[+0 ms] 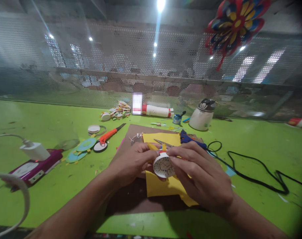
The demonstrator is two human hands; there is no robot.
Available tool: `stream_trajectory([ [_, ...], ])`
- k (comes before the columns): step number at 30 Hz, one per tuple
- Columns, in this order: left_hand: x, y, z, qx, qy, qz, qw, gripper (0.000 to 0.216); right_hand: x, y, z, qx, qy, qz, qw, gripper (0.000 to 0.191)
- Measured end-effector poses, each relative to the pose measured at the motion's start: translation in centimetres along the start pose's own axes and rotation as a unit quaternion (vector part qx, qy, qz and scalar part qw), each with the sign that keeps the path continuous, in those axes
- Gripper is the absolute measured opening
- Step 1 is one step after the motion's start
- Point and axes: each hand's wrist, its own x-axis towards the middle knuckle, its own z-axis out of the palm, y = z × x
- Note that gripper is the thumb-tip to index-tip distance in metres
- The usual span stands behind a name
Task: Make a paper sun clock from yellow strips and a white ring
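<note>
Both my hands meet over a brown board [138, 199] on the green table. My left hand [132, 162] and my right hand [203, 176] pinch a small white paper disc [163, 166] with pencil lines on it and red, yellow and blue paper bits at its top edge. Yellow paper sheets [160, 187] lie under the hands. Scissors [163, 142] rest on the yellow paper just beyond my fingers.
An orange utility knife [111, 133], blue paper discs [86, 145], a pile of rolled paper discs [118, 111], a glue tube [157, 111], a white jar [202, 116], a black cable [252, 169] and a purple device with a white charger [33, 159] lie around. A paper pinwheel [236, 21] hangs on the mesh wall.
</note>
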Motion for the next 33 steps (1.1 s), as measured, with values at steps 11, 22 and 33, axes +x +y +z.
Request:
stream_trajectory([
  [11,-0.02,0.04,0.15,0.042,0.005,0.002,0.999,0.018,-0.35,0.3,0.05,0.005,-0.013,-0.012,1.0,0.031],
  [22,-0.22,-0.27,-0.05,0.04,0.015,0.011,0.999,0.017,-0.42,0.43,-0.02,0.003,-0.02,-0.018,1.0,0.03],
  [33,-0.32,-0.69,-0.11,0.041,0.029,0.047,0.998,0.024,-0.42,0.42,0.07,-0.002,-0.018,-0.014,1.0,0.026],
])
